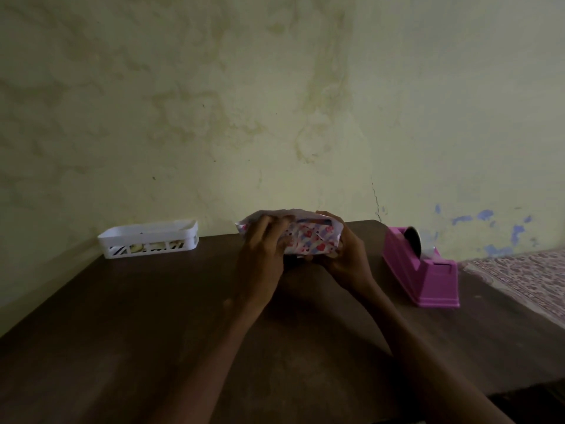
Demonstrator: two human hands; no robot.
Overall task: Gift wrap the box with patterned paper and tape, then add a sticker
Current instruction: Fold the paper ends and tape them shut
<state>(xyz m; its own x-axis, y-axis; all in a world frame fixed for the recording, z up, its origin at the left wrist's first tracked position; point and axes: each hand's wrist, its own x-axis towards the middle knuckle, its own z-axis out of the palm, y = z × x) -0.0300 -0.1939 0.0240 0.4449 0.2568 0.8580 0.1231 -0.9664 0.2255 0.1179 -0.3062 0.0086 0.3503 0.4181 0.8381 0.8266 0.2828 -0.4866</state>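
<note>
We hold the box (308, 240) in patterned paper, left hand (263, 249) and right hand (342, 252) fingers curled tight around it. Left of them, a white basket (148, 238) holds small things.

Paper, plastic and dark wood under a rough plastered wall

The heart-patterned wrapping paper (308, 240) looks thin and creased, faintly shiny where it catches light; the dark brown wooden table (153, 316) is smooth and matt, with dull worn patches. The pink plastic tape dispenser (422, 270) has a smooth, slightly satiny surface, and the white slotted plastic basket (149, 238) looks smooth too. The pale yellow-green wall (214, 102) is matt, blotchy and cracked, with blue flecks at right.
</note>
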